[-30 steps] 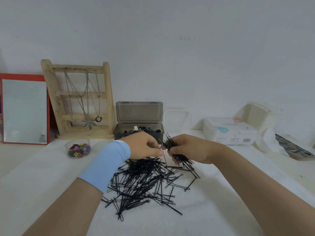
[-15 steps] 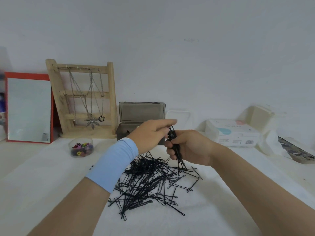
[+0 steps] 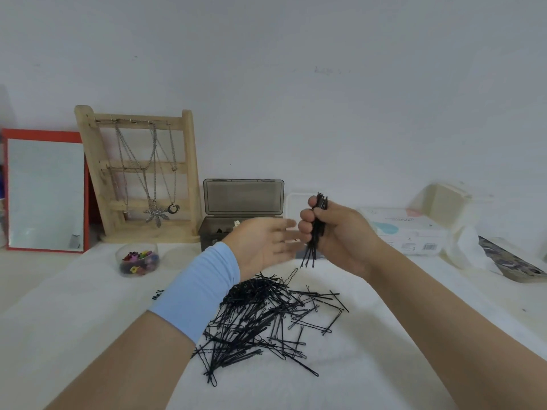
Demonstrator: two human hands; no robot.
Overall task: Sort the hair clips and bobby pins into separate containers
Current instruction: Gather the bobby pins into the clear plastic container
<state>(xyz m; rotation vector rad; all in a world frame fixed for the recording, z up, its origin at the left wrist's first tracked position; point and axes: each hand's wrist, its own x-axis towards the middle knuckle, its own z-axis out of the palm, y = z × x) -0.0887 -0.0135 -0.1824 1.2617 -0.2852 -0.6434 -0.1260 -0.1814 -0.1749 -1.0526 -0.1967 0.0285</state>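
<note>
Gripping a bunch (image 3: 311, 250) of black pins in the right hand (image 3: 337, 232), with the fingers curled tight round its middle. Held upright, up off the table (image 3: 370, 365), with pin ends poking out above and below the fist. Holding nothing in the left hand (image 3: 263, 244): flat and wide, palm turned to the right hand, fingertips just beside the bunch, too blurry to tell if touching. Wearing a blue band (image 3: 201, 285) on the left wrist. Below both hands, on the white table: a big messy pile (image 3: 254, 318) of more black pins, with a few spread out to the right. Just left of the band: one dark speck (image 3: 158, 295) alone on the table, too small to tell what. Behind the hands: a grey box (image 3: 211, 232) with its lid (image 3: 242, 196) up and some small things inside, partly hidden by the left hand. Left of the box: a small clear cup (image 3: 134, 247) full of bright clips (image 3: 137, 261). Further back on the left, by the wall: a red mirror (image 3: 44, 190) and a wooden rack (image 3: 191, 173) hung with chains (image 3: 155, 216). Off to the right: a white pack (image 3: 405, 229) lying flat, well apart from the pile.
</note>
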